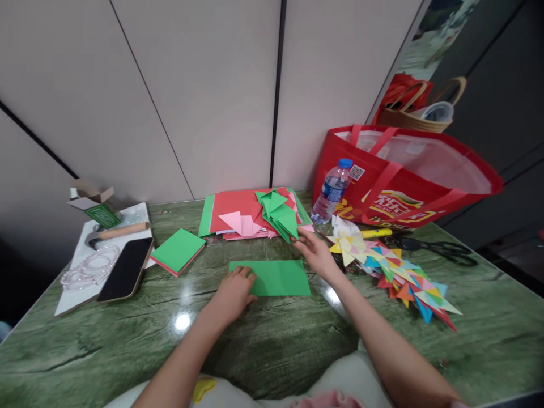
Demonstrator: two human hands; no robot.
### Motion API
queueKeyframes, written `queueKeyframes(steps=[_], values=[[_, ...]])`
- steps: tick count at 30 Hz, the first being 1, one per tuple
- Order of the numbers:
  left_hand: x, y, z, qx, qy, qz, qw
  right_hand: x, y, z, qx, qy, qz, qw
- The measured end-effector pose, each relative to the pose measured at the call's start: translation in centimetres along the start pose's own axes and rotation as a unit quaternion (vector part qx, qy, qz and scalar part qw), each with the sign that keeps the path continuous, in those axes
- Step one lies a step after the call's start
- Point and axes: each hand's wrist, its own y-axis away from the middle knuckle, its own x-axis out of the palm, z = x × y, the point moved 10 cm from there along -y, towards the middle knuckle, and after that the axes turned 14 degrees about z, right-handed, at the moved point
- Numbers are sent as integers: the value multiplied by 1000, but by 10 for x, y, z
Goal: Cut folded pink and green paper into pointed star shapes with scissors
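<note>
A green paper rectangle [283, 278], folded along its far side, lies in front of me on the table. My left hand [238, 286] rests on its left end, fingers lying over the paper and thumb at the near edge. Farther back, my right hand [312, 249] has its fingertips closed at the near corner of a pile of folded green paper pieces [280, 215]. Folded pink paper pieces [241, 223] sit beside that pile, on red sheets [232, 201]. At left is a stack of square green paper [181, 248] with red below it.
Left stand a phone [127, 269], a hammer [121, 231], a coil of clear beads [91, 269] and an opened small box [102, 212]. Right are a water bottle [331, 192], a red bag [378, 187], black scissors [446, 248] and colourful folded paper [408, 275].
</note>
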Motion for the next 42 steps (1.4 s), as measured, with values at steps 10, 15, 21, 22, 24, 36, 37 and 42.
queueKeyframes(steps=[10, 15, 21, 22, 24, 36, 37, 42], values=[[4, 11, -20, 14, -44, 32, 998, 1, 6, 14, -20, 68, -11, 997], [8, 12, -21, 10, -45, 27, 999, 1, 11, 23, -6, 106, 3, 994], [6, 11, -29, 52, -23, 14, 998, 46, 18, 52, -57, 120, 152, 979], [6, 11, -30, 58, -17, 12, 998, 54, 20, 54, -65, 123, 177, 974], [4, 10, -31, 63, -4, 10, 998, 66, 22, 56, -73, 129, 216, 965], [-5, 4, -13, 30, 68, -38, 997, 85, 24, 55, -62, 75, 279, 955], [-7, 4, -13, 30, 69, -49, 996, 87, 23, 53, -61, 65, 278, 956], [-24, 17, -24, 23, 44, -137, 989, 90, 18, 39, -47, 16, 271, 961]])
